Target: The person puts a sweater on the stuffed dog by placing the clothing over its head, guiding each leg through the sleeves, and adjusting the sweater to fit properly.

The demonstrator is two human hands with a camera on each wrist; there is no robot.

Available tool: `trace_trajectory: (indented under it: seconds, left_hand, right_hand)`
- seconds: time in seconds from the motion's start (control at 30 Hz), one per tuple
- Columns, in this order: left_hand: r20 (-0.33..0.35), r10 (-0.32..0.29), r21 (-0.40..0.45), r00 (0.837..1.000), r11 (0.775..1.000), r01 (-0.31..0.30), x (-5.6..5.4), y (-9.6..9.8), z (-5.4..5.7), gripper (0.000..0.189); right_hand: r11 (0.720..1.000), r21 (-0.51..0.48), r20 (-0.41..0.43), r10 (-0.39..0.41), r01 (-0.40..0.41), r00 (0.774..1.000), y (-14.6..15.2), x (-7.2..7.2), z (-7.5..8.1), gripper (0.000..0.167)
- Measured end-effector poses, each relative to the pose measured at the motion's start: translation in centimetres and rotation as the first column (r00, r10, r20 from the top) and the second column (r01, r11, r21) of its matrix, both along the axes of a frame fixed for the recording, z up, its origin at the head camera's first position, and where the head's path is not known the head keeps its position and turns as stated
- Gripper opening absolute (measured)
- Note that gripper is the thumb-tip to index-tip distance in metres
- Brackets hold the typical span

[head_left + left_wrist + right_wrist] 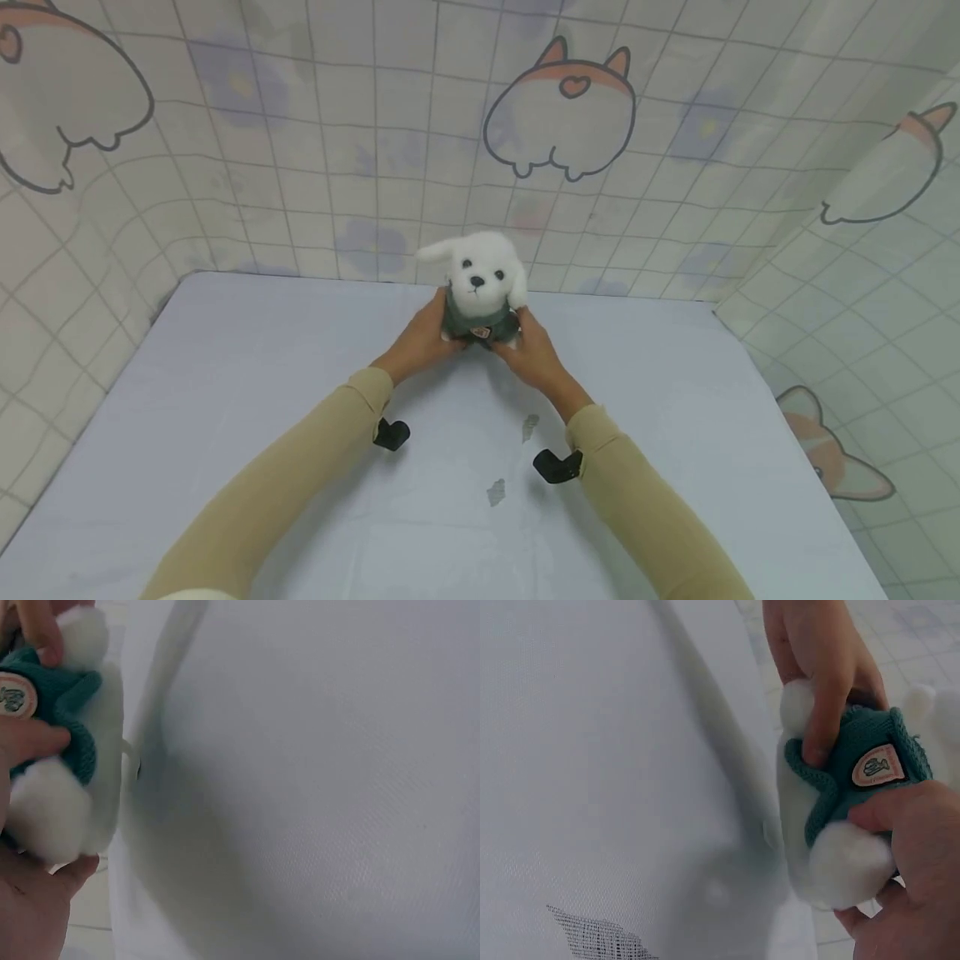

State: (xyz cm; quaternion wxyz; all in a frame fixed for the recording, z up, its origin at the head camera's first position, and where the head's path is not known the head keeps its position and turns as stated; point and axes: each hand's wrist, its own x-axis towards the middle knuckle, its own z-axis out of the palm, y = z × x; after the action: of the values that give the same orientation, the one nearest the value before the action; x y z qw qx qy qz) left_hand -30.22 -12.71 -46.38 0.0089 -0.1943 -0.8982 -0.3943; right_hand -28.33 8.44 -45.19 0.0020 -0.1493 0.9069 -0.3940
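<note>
A white plush dog (pixel 483 271) in a green knitted sweater faces me near the far edge of the table, ears spread to the sides. My left hand (pixel 426 333) grips its body from the left, and my right hand (pixel 531 348) grips it from the right. Both thumbs press on the sweater's front, beside a pink-edged patch (pixel 877 765). In the left wrist view the plush dog (pixel 49 810) shows its round white paws and pale underside close over the table. The fingers behind its body are mostly hidden.
The table (pixel 300 350) has a pale cloth with two grey worn patches (pixel 496 492) in front of the toy. A tiled-pattern curtain (pixel 412 125) with corgi drawings stands behind and at both sides. Black wrist mounts (pixel 558 467) jut inward beneath the sleeves.
</note>
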Motion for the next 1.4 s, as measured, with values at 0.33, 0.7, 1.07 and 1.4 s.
trace_trajectory:
  seconds: [0.33, 0.7, 1.07, 1.4]
  left_hand:
    - [0.15, -0.057, 0.062, 0.987, 0.997, 0.048, -0.2, -0.4, -0.5, 0.081]
    - [0.105, -0.013, 0.007, 0.994, 1.0, 0.012, 0.3, -0.8, -1.0, 0.076]
    - [0.125, 0.004, -0.069, 0.992, 0.998, 0.004, -0.3, -1.4, -1.4, 0.075]
    - [0.143, 0.052, -0.114, 0.988, 0.993, -0.035, -0.1, -1.7, -0.7, 0.078]
  right_hand:
    - [1.0, 0.021, 0.015, -0.002, 0.001, 1.0, -0.1, -0.4, -0.9, 0.066]
    - [0.997, 0.073, 0.166, -0.03, 0.018, 0.986, -0.5, -0.7, -0.7, 0.05]
    - [0.997, 0.065, 0.1, -0.054, 0.047, 0.994, -1.5, -1.2, -1.8, 0.042]
    - [0.997, 0.057, 0.058, -0.055, 0.052, 0.997, -1.1, -1.4, -2.3, 0.052]
